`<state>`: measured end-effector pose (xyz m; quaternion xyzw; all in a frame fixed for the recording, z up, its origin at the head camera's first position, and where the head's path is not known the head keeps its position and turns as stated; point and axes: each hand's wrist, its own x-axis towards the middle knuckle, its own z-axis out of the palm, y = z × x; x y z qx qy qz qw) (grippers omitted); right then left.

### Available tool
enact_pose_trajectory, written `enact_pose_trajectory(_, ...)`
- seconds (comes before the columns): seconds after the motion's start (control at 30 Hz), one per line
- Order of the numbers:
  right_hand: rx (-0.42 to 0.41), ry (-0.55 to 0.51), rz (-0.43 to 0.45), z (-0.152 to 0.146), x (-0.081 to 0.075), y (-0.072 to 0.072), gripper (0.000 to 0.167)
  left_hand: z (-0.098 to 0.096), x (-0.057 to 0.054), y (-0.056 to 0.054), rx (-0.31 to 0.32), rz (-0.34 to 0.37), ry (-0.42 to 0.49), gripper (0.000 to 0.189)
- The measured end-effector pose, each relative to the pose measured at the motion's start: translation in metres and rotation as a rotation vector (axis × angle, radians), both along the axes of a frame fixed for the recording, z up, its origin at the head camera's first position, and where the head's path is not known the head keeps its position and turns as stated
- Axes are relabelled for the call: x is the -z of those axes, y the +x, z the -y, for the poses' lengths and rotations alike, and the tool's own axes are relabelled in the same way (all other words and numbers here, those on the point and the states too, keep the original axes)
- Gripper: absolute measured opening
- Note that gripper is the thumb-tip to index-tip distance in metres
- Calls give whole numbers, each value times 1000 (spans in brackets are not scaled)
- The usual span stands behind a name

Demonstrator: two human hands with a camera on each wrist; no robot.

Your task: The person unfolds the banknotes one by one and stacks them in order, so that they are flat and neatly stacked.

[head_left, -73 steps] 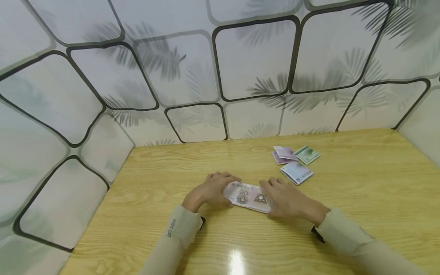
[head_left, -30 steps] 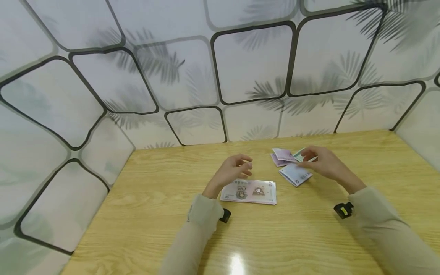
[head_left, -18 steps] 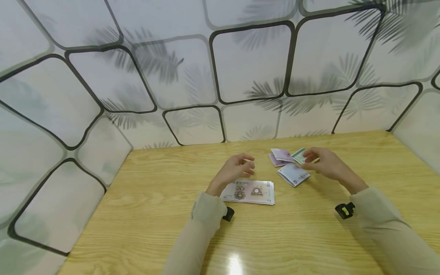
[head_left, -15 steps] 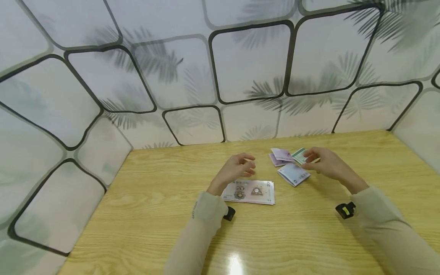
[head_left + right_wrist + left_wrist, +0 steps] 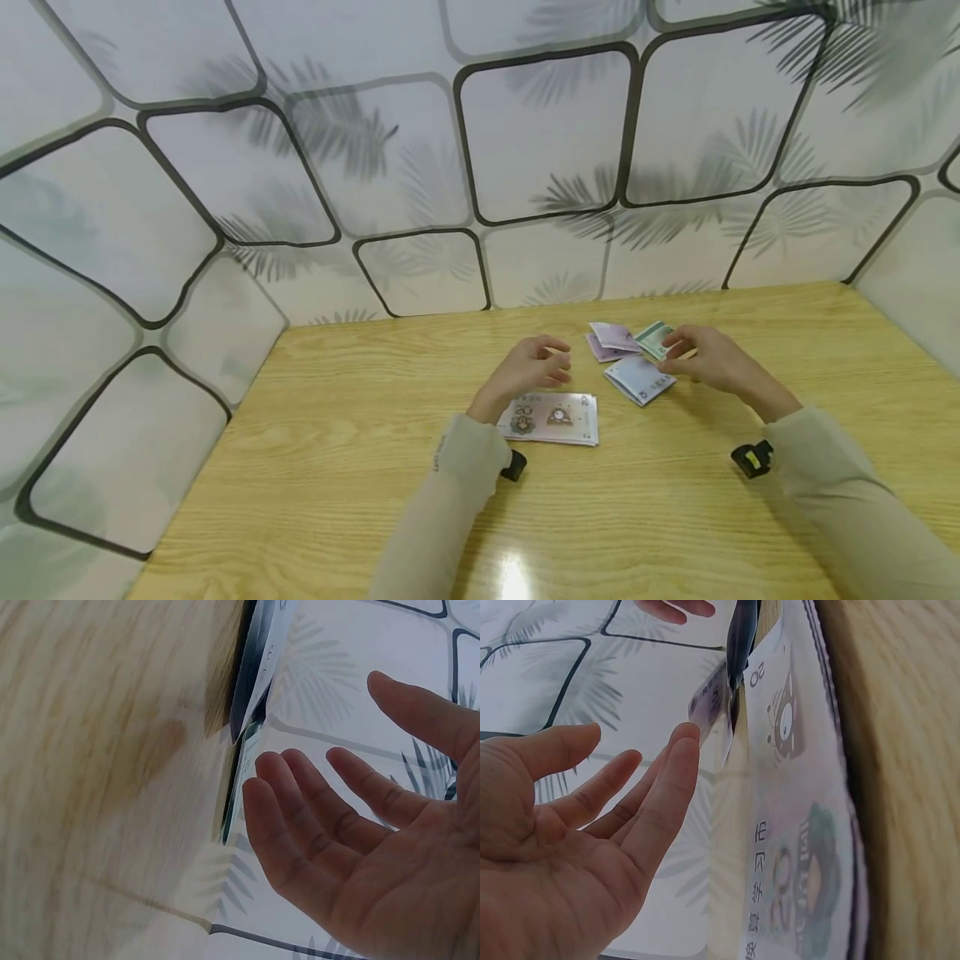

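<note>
A flat stack of pinkish banknotes (image 5: pixel 558 419) printed with 20 lies mid-table. My left hand (image 5: pixel 529 372) hovers over its far left part, fingers loosely bent and holding nothing. In the left wrist view, the left hand (image 5: pixel 607 817) is beside the stack (image 5: pixel 795 802), apart from it. Behind and to the right lie a folded purple banknote (image 5: pixel 617 337), a folded blue banknote (image 5: pixel 640 380) and a folded green banknote (image 5: pixel 651 338). My right hand (image 5: pixel 708 362) is just right of the green and blue ones; in the right wrist view this hand (image 5: pixel 352 832) is empty, fingers relaxed.
The wooden table (image 5: pixel 337 467) meets a patterned cloth wall (image 5: pixel 547 142) at the back and left. A black wrist strap (image 5: pixel 752 459) sits at the right sleeve, another strap (image 5: pixel 514 466) at the left sleeve.
Both hands have let go of the pink stack, which now lies flatter and straighter. The right hand moved away to the folded notes; the left rose and recently drifted slightly right.
</note>
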<state>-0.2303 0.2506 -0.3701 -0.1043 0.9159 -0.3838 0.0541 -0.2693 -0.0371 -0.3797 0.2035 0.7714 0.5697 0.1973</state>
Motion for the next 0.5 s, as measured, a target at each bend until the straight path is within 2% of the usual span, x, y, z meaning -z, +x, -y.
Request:
enact_pose_trajectory(0.23,5,-6,22,-2,1,-1,44,-11,0,-1,11,28,1,35)
enact_pose_trajectory(0.5,5,-3,51,-3,2,-2,45,-24,0,-1,-8,53,-13,32)
